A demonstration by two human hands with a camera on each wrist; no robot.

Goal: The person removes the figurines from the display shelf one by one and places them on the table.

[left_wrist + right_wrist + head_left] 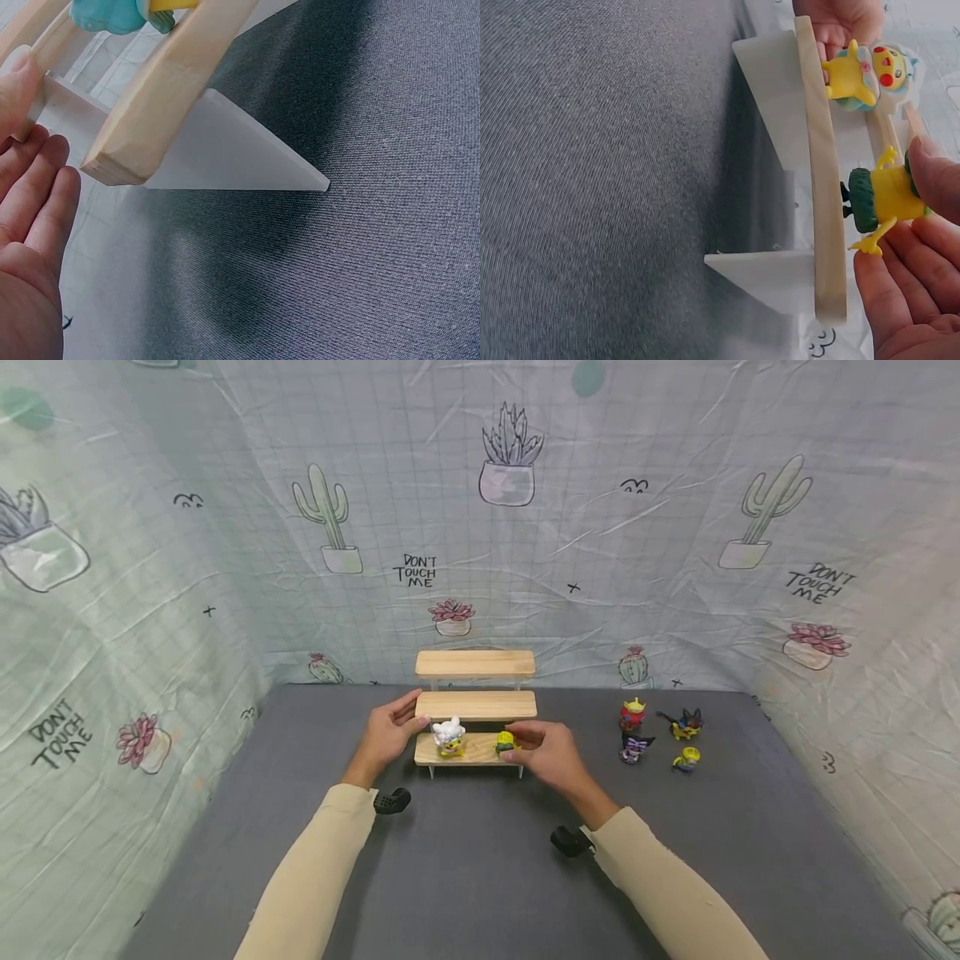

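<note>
A three-tier wooden display stand (476, 704) with pale side panels stands near the back wall. My left hand (388, 731) grips its left end, thumb over the middle board and fingers below, as the left wrist view shows. A yellow figurine in a green skirt (895, 199) is in my right hand (551, 756), pinched between thumb and fingers. Its feet are right at the bottom board (826, 195), toward the right end. A yellow figurine with red cheeks and a white fluffy hood (450, 737) stands upright on the left part of that board.
To the right on the grey table (465, 877) are a red-and-green figurine (632, 714), a dark-eared yellow one (686, 724), a black-and-purple one (633, 748) and a yellow-and-blue one (686, 760). A cactus-print cloth (525, 577) hangs behind and at both sides.
</note>
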